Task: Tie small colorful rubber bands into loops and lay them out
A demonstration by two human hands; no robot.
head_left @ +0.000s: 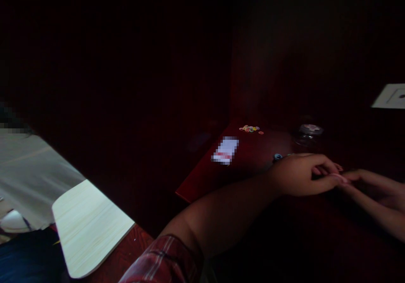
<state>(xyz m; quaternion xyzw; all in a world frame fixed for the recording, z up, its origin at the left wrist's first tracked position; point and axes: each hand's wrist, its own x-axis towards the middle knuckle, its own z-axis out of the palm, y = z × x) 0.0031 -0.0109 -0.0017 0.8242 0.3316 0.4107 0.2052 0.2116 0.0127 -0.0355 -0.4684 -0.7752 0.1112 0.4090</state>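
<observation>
Fingers curled, your left hand [295, 175] meets your right hand [368, 178], perhaps to steady something small; I can't tell what's pinched. Coloured bands [255, 129] lie loose near the tabletop's [249, 150] back-left corner, probably for easy picking.

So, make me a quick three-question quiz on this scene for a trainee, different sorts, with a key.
1. True or false: the bare left hand and bare right hand meet at their fingers.
2. Which is nearest the pile of small multicoloured rings?
A) pale wood-grain board
B) flat whitish rectangular item with a red patch
C) white wall socket
3. Fill in left or right: in the picture, the clear jar with a round lid stands to the ____ of that pile.

Key: 1 true; 2 B; 3 right
</observation>
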